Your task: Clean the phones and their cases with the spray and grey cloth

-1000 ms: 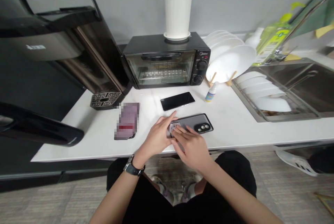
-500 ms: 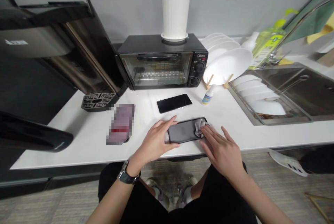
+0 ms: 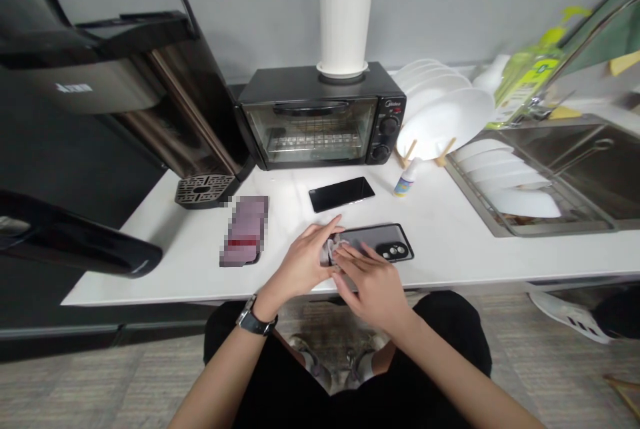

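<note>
Two bare hands meet over the case (image 3: 369,234), which lies flat on the white surface (image 3: 465,259) near its front edge, camera openings at its 3 o'clock end. At the 9 o'clock end, the left hand (image 3: 306,261) is clamped on the case, thumb along the near side and fingers along the far side; its wrist bears a watch (image 3: 256,319). The right hand (image 3: 373,283) presses a crumpled grey cloth (image 3: 335,247) onto that same end with its fingertips, fingers close together, thumb held apart. Taking the case as the dial's centre, a phone (image 3: 341,194) lies dark side up at 11 o'clock, just beyond it, and a small bottle (image 3: 405,177) stands at 1. Toward 9 lies a purple item (image 3: 245,229), blurred by pixelation, with a red band. Farther out, an oven (image 3: 320,129) sits at 11, bearing a white cup (image 3: 345,29) of wooden sticks. White plates (image 3: 445,119) stand upright in a wooden rack at 1; a green soap bottle (image 3: 533,75) is at 2, a sink (image 3: 575,155) between 2 and 3, with dishes (image 3: 505,175) in its wire basket, and a tall dark machine (image 3: 190,115) at 10.
</note>
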The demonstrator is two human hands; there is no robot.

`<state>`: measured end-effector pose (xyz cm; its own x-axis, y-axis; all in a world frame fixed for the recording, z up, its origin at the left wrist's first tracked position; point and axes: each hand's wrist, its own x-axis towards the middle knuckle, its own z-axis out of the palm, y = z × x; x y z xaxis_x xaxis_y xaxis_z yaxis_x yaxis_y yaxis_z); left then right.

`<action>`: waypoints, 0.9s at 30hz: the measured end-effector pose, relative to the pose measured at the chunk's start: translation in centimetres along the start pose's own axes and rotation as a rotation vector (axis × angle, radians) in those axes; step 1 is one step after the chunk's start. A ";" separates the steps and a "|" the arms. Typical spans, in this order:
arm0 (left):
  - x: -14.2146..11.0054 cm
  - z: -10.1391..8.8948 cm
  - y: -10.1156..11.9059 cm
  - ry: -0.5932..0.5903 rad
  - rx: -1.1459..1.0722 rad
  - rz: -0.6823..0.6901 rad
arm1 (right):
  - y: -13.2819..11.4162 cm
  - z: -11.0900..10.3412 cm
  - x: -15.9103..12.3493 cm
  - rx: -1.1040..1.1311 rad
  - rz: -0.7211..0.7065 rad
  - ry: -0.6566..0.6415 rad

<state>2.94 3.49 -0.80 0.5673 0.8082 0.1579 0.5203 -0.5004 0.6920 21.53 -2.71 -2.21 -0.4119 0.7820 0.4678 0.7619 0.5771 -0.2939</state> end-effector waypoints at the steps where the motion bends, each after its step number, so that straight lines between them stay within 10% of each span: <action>1: 0.0 0.0 0.2 0.000 0.013 0.000 | 0.6 -0.7 -0.6 0.004 -0.008 -0.016; 13: 0.0 0.3 0.7 0.013 0.083 0.004 | 6.8 -5.5 -5.6 -0.328 0.085 0.031; 19: 0.3 0.4 0.7 0.023 0.054 0.015 | 4.2 -1.7 -1.1 -0.328 0.211 0.097; 27: -0.1 0.1 0.0 0.010 0.025 0.030 | -0.9 0.7 1.1 -0.027 0.017 0.013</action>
<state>3.00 3.40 -0.86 0.5765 0.7958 0.1856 0.5190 -0.5320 0.6691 20.06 -2.23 -2.00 -0.3925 0.7882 0.4741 0.7818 0.5574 -0.2794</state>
